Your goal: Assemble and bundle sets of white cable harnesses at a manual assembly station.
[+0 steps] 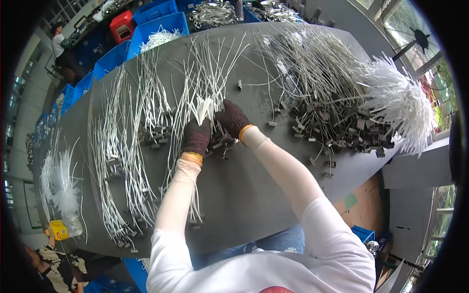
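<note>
My left hand [197,137], in a dark knitted glove with an orange cuff, is closed round a bunch of short white strips or tubes [202,108]. The bunch fans out beyond the fingers, over a pile of thin white wires [207,68]. Just right of it my right hand [232,118], gloved alike, has its fingers curled at the edge of that pile; what they grip is hidden. Small dark block-like ends [221,143] of wires show below and between my hands. A loose block-ended piece [240,85] lies a little beyond my right hand.
More wire bundles [117,146] lie on the grey table [254,185] at left. At right is a big wire heap [317,63] with dark ends, beside a white strip bundle [398,102]. Blue bins [151,31] line the far edge. A person [53,263] is at lower left.
</note>
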The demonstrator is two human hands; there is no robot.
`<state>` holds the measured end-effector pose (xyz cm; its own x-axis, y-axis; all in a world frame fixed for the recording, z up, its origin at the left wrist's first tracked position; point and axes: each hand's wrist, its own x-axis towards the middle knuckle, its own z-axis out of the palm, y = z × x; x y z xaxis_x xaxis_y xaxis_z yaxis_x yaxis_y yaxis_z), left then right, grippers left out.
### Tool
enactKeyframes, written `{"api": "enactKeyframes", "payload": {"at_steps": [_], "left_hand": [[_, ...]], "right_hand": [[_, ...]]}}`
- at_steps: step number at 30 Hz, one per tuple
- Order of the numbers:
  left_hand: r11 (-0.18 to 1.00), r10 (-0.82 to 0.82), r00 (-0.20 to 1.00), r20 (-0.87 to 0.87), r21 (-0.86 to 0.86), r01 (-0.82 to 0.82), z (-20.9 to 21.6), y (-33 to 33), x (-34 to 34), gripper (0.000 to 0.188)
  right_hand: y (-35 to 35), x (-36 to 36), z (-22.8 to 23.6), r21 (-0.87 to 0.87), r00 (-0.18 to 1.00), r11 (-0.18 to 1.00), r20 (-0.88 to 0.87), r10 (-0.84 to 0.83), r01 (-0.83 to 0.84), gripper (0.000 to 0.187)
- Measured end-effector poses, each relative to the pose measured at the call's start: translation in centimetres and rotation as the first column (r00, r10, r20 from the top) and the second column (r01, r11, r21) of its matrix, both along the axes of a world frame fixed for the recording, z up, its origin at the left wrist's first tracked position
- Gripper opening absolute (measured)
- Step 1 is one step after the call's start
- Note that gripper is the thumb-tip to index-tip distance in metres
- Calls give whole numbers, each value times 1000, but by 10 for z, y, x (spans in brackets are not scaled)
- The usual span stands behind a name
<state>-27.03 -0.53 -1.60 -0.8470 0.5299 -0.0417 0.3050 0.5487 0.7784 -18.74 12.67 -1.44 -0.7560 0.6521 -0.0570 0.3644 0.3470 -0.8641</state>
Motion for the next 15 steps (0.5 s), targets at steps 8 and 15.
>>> {"api": "enactKeyframes", "payload": {"at_steps": [8, 15], "left_hand": [[992, 44, 993, 105, 113, -55, -5, 39, -72, 50], [873, -111, 934, 338, 483, -71, 38, 14, -22, 36]], "right_hand": [[89, -42, 2, 612, 989, 789, 140, -37, -57, 21], [122, 12, -3, 625, 938, 747, 346, -4, -227, 18]]}}
